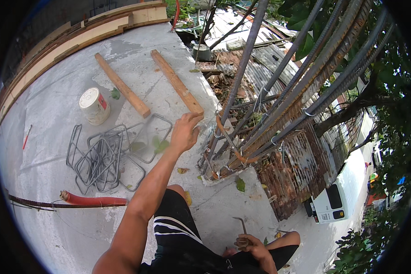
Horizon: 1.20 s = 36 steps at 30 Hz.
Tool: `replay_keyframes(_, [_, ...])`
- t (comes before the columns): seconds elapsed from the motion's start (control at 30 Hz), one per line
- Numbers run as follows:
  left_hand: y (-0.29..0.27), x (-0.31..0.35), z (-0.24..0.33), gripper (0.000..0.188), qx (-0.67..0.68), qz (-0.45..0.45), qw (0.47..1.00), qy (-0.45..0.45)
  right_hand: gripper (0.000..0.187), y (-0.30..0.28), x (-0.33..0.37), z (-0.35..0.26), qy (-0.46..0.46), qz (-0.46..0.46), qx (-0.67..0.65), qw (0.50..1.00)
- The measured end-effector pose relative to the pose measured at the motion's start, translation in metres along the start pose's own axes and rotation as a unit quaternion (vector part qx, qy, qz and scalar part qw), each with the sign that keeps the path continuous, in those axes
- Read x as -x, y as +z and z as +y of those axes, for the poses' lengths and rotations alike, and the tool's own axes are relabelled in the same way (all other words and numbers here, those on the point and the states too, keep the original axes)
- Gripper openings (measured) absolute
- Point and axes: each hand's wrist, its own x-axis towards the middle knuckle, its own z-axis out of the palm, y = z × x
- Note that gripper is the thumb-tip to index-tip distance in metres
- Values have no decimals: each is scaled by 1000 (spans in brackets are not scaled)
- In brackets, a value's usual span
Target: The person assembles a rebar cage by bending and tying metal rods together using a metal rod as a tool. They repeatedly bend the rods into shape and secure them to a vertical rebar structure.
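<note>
My left hand (186, 133) reaches forward beside the near end of a wooden beam (176, 82). Its fingers are partly bent, with a gap between thumb and forefinger. Just right of the fingertips lies a bundle of thin tie wire (208, 129). Low in the view, my right hand (253, 248) is closed round the handle of a rebar tying hook (243, 224), its bent metal tip pointing up. Ahead to the right stands a column of upright rebar (278, 105), bound by a rusty stirrup (233, 148). A pile of bent steel stirrups (100, 157) lies left of my left forearm.
A white bucket (95, 106) and a second wooden beam (122, 84) are on the concrete slab. A red tube (93, 199) covers a rebar at left. Stacked boards (77, 39) line the far left. Beyond the slab's edge are rusty roofing sheets (301, 169) and a white van (335, 203) below.
</note>
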Motion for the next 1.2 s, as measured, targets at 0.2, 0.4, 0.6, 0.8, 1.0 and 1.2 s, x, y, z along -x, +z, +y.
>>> replay_keyframes(0.2, [3,-46,2,12,-32,-266,963,-20,32,-2,9,5,63,-11,-234,970])
replay_keyframes(0.4, [-3,-35,7,4,-14,-164,984,71,19,4,-9,15,39,101,38,993])
replay_keyframes(0.6, [-25,-28,-25,25,121,119,973,-155,70,10,18,29,-62,196,14,979])
replay_keyframes(0.8, [-119,10,25,36,93,368,876,-297,62,-2,16,20,-357,146,-67,920])
replay_keyframes(1.0, [-134,74,173,39,131,142,965,-178,20,5,10,-32,-394,-1,-118,912])
replay_keyframes(1.2, [-74,105,293,38,168,-255,952,-24,17,41,40,-91,-377,-19,-34,925])
